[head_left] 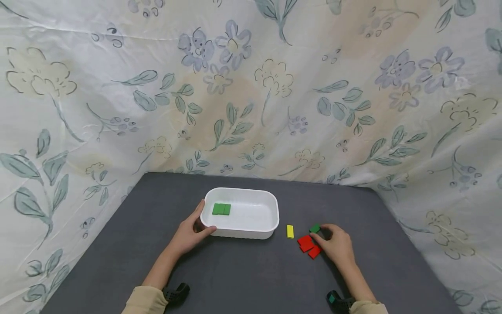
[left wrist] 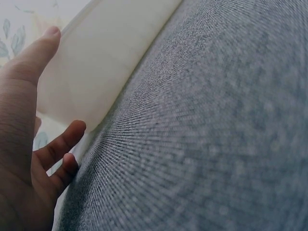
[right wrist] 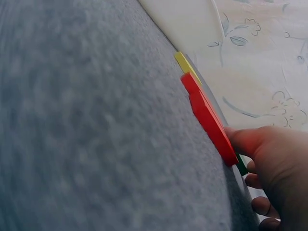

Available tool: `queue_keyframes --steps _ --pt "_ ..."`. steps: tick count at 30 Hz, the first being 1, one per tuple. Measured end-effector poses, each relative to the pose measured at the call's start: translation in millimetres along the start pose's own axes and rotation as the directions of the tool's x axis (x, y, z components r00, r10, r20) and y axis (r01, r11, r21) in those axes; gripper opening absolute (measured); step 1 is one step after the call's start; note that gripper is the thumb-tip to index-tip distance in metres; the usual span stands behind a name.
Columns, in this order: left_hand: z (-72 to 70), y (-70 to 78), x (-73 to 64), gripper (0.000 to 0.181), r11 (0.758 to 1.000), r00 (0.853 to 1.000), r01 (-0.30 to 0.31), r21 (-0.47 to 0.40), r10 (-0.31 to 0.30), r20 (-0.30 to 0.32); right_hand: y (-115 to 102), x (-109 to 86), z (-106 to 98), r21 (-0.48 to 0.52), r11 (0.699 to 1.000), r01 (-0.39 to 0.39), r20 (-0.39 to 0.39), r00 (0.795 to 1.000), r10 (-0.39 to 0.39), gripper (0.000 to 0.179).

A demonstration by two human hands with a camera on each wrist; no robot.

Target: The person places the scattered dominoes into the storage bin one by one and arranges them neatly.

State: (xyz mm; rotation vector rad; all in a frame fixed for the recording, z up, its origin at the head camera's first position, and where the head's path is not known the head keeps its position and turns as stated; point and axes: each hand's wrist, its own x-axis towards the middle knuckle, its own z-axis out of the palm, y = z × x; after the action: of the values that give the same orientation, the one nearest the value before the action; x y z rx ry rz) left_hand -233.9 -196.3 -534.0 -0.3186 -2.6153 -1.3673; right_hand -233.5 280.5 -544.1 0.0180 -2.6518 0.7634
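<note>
In the head view, a white plastic tray (head_left: pixel 251 224) holds several small green tiles (head_left: pixel 221 209) side by side near its left end. My left hand (head_left: pixel 190 231) grips that end, with its thumb on the front wall and fingers round the left side. The left wrist view shows the thumb along the tray's wall (left wrist: pixel 91 62). My right hand (head_left: pixel 337 246) has thumb and index finger at opposite edges of a loose green tile (head_left: pixel 315 228), pinching it at table level. Close beside the thumb lie several red tiles (head_left: pixel 306 243), partly overlapping; they hide part of the green tile in the right wrist view.
A yellow tile (head_left: pixel 290 231) lies between the tray and the red tiles. Everything stands on a dark grey cloth-covered table (head_left: pixel 251 279). A flower-printed curtain (head_left: pixel 251 87) hangs behind the table and along its sides.
</note>
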Motion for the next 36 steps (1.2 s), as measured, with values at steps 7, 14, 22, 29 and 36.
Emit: queue_keyframes --steps 7,14,22,29,36 --pt "-1.6 -0.9 1.7 0.104 1.000 1.000 0.004 -0.001 -0.004 0.006 -5.3 2.0 4.5 0.009 1.000 0.007 -0.009 1.000 -0.007 0.043" --pt "-1.9 -2.6 1.4 0.103 1.000 1.000 -0.002 -0.003 0.002 0.000 -7.2 1.8 4.3 0.007 1.000 0.018 -0.006 1.000 -0.018 0.040" --pt "-1.5 -2.6 1.7 0.104 1.000 1.000 -0.011 -0.009 0.011 0.004 -5.0 0.2 2.6 0.002 0.999 0.042 0.006 0.999 -0.042 0.038" --pt "-2.7 -4.1 4.9 0.104 1.000 1.000 -0.009 -0.008 0.009 0.014 -5.5 -0.3 3.7 -0.005 0.999 0.049 0.000 0.999 -0.049 0.036" --pt "-3.9 -5.5 8.1 0.104 1.000 1.000 -0.017 -0.006 0.017 0.008 -8.1 1.4 3.7 0.012 0.999 0.045 -0.029 0.999 -0.045 0.033"
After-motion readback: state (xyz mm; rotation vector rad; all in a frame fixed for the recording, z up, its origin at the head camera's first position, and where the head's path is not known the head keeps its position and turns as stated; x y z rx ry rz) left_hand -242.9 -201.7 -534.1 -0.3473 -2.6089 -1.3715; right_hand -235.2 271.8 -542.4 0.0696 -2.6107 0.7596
